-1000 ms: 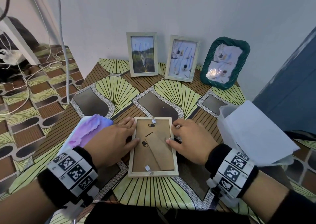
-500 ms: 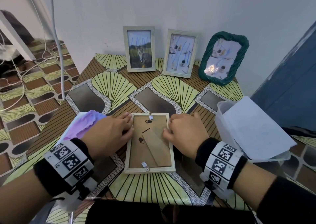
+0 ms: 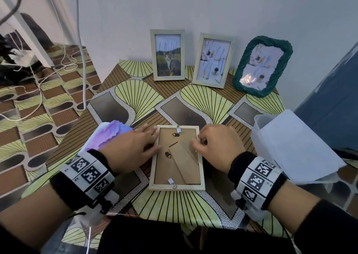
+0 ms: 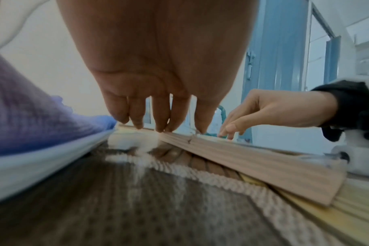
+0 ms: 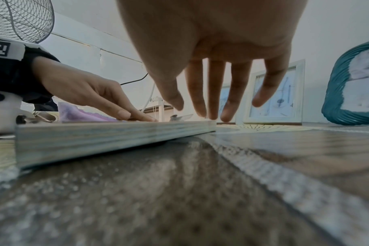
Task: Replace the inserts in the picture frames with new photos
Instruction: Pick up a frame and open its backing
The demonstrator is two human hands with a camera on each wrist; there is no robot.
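Observation:
A pale wooden picture frame (image 3: 155,176) lies face down near the table's front edge, its brown backing board (image 3: 164,168) and folded stand facing up. My left hand (image 3: 135,147) rests on the frame's left rail with straight fingers; in the left wrist view its fingertips (image 4: 164,128) press on the frame (image 4: 263,166). My right hand (image 3: 217,145) sits at the right rail, fingers bent down, with the tips on the rim near the upper corner. The right wrist view shows those fingertips (image 5: 200,111) touching the frame (image 5: 107,134) and holding nothing.
Three frames stand against the wall: a cat photo (image 3: 168,55), a light frame (image 3: 212,60) and a green woven frame (image 3: 262,65). A translucent plastic box (image 3: 290,147) stands right of my hand. A purple-white cloth (image 3: 108,135) lies under my left wrist. Cables (image 3: 38,79) trail on the floor.
My right hand has drawn back from the backing board to the frame's right rail, and its fingers have bent. The left hand stays on the left rail.

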